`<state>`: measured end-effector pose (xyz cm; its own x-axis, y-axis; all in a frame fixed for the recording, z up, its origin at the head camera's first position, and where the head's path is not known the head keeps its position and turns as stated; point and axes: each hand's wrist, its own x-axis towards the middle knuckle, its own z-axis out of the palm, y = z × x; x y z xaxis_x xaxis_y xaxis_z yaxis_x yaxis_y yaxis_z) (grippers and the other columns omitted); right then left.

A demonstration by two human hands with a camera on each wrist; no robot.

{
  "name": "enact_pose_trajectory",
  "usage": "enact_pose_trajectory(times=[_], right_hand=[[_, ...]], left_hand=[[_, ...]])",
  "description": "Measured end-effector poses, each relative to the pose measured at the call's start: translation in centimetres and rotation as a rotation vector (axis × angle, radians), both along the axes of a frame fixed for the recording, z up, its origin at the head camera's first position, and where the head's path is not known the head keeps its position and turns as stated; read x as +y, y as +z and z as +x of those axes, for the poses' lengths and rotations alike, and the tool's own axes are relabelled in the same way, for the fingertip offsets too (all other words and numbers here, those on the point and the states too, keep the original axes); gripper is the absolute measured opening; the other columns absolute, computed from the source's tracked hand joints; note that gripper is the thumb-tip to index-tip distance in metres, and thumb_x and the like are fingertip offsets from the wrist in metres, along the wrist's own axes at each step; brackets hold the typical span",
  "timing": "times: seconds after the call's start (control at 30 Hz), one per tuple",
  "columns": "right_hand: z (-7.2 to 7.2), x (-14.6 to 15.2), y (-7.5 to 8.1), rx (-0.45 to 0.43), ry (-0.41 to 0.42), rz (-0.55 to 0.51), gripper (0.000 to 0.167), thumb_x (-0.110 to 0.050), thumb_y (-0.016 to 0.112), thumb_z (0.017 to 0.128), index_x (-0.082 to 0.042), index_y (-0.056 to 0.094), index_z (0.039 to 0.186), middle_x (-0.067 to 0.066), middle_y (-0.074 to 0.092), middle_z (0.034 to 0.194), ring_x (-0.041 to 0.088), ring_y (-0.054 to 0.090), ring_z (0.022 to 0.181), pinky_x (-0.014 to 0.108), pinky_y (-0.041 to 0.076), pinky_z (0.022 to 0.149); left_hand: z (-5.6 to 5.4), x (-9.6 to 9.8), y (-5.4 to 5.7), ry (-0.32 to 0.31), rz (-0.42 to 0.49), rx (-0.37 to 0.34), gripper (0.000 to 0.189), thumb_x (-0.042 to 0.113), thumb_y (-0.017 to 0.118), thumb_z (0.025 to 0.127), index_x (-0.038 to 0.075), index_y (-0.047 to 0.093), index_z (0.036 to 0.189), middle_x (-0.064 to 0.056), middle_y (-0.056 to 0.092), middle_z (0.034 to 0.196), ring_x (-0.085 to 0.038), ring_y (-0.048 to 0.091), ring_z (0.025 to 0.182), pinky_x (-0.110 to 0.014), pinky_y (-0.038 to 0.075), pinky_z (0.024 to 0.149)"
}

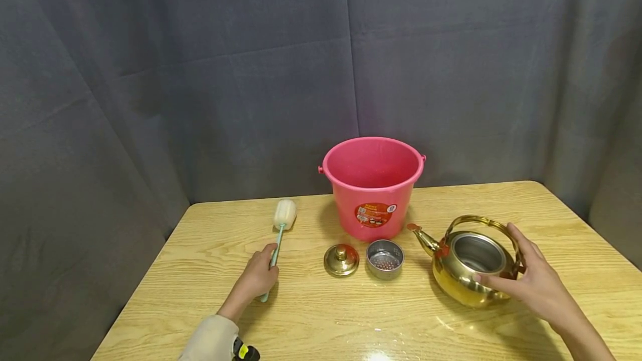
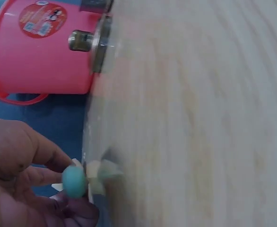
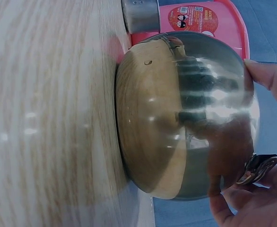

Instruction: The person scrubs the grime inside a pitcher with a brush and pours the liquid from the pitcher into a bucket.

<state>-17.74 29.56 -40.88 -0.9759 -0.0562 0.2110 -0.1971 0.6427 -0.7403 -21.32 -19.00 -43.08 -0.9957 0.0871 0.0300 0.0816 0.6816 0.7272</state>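
Observation:
In the head view my left hand (image 1: 258, 275) holds the thin green handle of a bottle brush (image 1: 285, 214) with a white sponge head, lying on the table at left. Its green handle end (image 2: 74, 181) shows at the fingers in the left wrist view. On the right, my right hand (image 1: 539, 283) grips a lidless gold teapot (image 1: 466, 286), thumb on the body near the opening and fingers by the base of its arched handle. The teapot's spout points left. A gold lid (image 1: 341, 261) and a perforated metal strainer (image 1: 384, 259) sit between the hands.
A pink bucket (image 1: 371, 205) with a red label stands behind the lid and strainer. All of it is on a wooden table (image 1: 311, 322), with a grey curtain (image 1: 251, 99) hanging behind.

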Motion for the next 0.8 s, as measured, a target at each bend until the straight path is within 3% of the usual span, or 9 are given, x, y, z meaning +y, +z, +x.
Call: enact_pose_trajectory(times=[0.2,0.8], right_hand=[[0.02,0.00,0.02,0.006,0.002,-0.006,0.114,-0.027,0.082,0.077,-0.012,0.002,0.156,0.037,0.013,0.149,0.059,0.030,0.121,0.071,0.031,0.087],[0.03,-0.12,0.22,0.012,-0.027,0.068,0.115,-0.035,0.082,0.076,-0.009,0.003,0.156,0.040,0.018,0.145,0.060,0.033,0.119,0.073,0.032,0.084]], left_hand=[[-0.13,0.19,-0.38,0.006,-0.089,0.017,0.054,-0.005,0.052,0.089,-0.011,0.036,0.140,-0.020,0.049,0.096,-0.028,0.046,0.077,-0.032,0.044,0.052],[0.11,-0.18,0.43,-0.002,-0.142,-0.021,0.061,0.002,0.060,0.085,-0.011,0.037,0.140,-0.018,0.049,0.098,-0.028,0.045,0.082,-0.036,0.042,0.060]])
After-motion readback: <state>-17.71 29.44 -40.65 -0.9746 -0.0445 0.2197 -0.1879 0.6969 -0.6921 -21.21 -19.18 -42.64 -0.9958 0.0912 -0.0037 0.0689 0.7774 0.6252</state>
